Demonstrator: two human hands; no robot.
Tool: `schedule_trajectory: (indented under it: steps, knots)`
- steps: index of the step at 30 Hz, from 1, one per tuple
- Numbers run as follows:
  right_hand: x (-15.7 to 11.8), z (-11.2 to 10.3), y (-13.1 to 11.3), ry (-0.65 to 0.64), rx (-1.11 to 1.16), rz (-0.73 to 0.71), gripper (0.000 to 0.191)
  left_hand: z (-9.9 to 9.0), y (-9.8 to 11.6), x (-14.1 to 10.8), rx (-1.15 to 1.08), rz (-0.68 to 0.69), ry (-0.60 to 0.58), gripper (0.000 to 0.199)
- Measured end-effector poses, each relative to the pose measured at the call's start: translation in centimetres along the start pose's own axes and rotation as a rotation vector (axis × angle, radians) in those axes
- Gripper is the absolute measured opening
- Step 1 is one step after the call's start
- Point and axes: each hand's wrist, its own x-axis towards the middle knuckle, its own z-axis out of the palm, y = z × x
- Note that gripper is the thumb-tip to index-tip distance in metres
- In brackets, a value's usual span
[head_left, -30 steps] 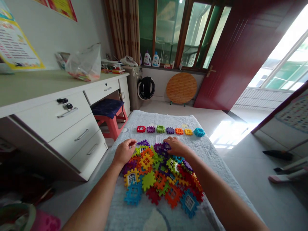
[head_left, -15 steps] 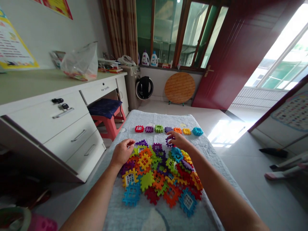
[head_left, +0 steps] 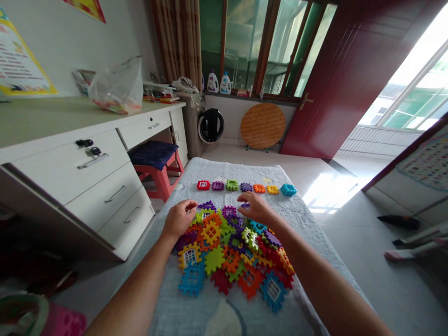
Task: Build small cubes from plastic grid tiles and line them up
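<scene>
Several colourful notched plastic pieces lie heaped on the cloth-covered table (head_left: 224,317), among them a lime piece (head_left: 214,260) and a blue piece (head_left: 273,290). Behind the heap runs a row of pieces, from a red one (head_left: 203,185) at the left to a light blue one (head_left: 288,189) at the right. My left hand (head_left: 180,218) hovers at the heap's left back edge, fingers curled with a gap to the thumb and nothing between them. My right hand (head_left: 255,206) is over the heap's right back edge, fingers apart, partly covering a purple piece.
A white desk (head_left: 63,121) with drawers stands at the left, bearing a clear plastic bag (head_left: 119,88). A red stool (head_left: 163,179) with a dark seat is beside the table's far left. Farther back are a washing machine (head_left: 192,121) and a round wooden board (head_left: 263,126).
My right hand has moved slightly left and nearer the heap, and it now covers more of the purple piece and part of the blue one. My left hand has barely moved.
</scene>
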Motion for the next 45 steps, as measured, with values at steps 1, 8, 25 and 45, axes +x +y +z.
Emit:
schedule_trajectory:
  steps: [1,8,25,45]
  knots:
    - [-0.2,0.0,-0.7,-0.081,0.024,-0.032,0.03,0.0,0.0,0.0,0.0,0.002,0.002,0.023]
    - [-0.4,1.0,-3.4,-0.274,-0.058,-0.008,0.041,-0.1,0.2,-0.1,-0.006,0.003,0.011,0.023]
    - [0.7,-0.8,-0.5,-0.025,0.146,0.025,0.041,0.0,0.2,-0.1,-0.009,-0.005,-0.017,0.024]
    - [2.2,-1.4,3.9,-0.373,-0.159,0.031,0.05,-0.3,0.8,-0.1,0.017,-0.001,-0.015,0.022]
